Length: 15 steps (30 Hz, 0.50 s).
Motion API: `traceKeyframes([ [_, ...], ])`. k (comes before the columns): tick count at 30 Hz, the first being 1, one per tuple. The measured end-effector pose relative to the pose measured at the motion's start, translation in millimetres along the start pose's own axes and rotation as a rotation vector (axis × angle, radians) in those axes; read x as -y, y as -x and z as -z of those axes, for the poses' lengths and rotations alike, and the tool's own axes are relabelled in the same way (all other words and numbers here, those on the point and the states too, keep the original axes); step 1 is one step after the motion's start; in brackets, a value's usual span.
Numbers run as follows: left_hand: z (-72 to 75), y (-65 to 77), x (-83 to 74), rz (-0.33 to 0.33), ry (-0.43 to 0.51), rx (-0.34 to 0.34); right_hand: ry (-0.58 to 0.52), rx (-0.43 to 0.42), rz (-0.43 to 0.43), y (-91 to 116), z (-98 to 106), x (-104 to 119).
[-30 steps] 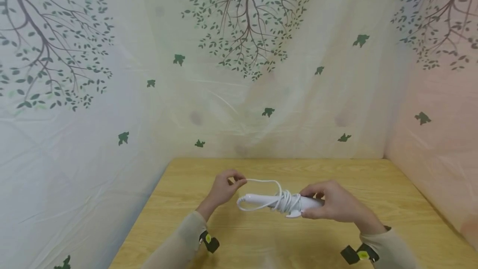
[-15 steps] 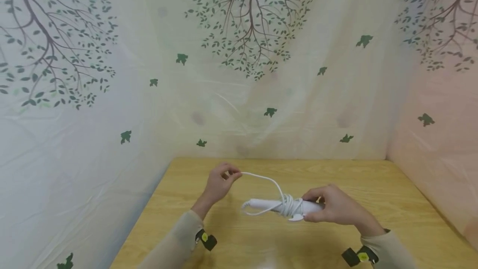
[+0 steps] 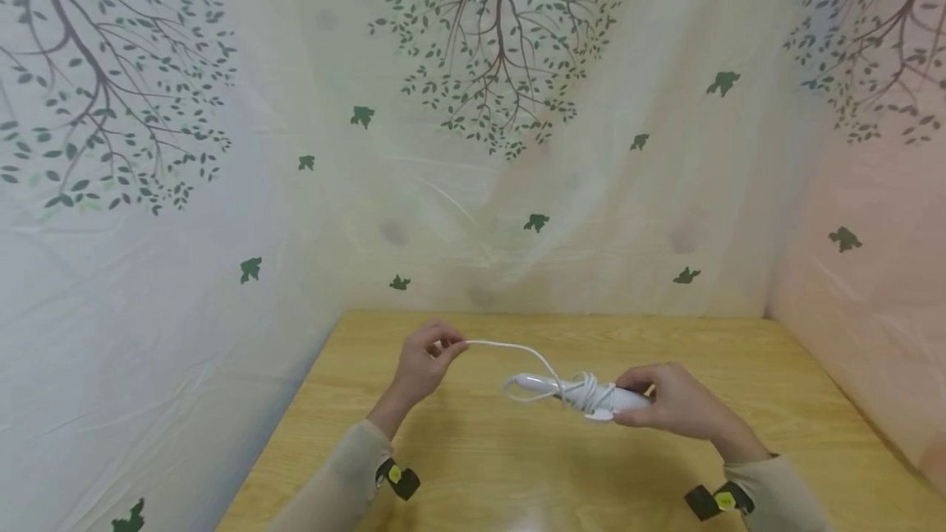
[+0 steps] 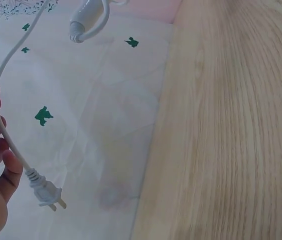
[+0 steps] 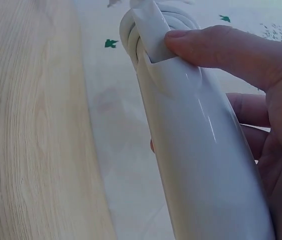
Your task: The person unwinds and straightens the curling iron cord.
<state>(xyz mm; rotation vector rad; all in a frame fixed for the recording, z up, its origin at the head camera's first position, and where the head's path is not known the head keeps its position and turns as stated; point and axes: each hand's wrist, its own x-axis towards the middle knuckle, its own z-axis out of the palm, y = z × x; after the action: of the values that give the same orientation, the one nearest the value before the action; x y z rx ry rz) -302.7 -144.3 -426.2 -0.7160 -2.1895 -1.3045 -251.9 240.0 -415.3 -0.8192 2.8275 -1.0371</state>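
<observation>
My left hand [image 3: 421,361] pinches a white power cord [image 3: 517,346] between thumb and fingers. In the left wrist view, the two-pin plug [image 4: 46,191] dangles just below those fingers. My right hand [image 3: 676,405] grips what looks like a white curling iron [image 3: 539,384], a smooth cylinder [image 5: 201,140] held above the table. Several turns of cord [image 3: 587,391] wrap its middle, beside a small lever [image 5: 153,32]. The right thumb lies by that lever. From the wraps, a slack arc of cord runs over to the left hand.
Beneath both hands spreads a wood-grain table [image 3: 488,466]. Pale sheeting [image 3: 458,187] printed with trees and green leaves closes in the back and both sides. Small black cameras [image 3: 402,483] sit on the wrists.
My left hand has drawn the cord leftward and slightly up, so the free length is longer. The curling iron has shifted a little to the right in the right hand.
</observation>
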Motion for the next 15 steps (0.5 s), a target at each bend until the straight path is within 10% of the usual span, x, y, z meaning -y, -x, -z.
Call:
traceKeyframes([
  [6, 9.8, 6.2, -22.5, -0.024, 0.006, 0.010, 0.028, -0.051, -0.036, 2.5, 2.3, -5.1],
  [15, 8.5, 14.2, -9.4, 0.013, 0.033, 0.003, 0.087, -0.129, -0.069, 0.2, 10.9, -12.0],
])
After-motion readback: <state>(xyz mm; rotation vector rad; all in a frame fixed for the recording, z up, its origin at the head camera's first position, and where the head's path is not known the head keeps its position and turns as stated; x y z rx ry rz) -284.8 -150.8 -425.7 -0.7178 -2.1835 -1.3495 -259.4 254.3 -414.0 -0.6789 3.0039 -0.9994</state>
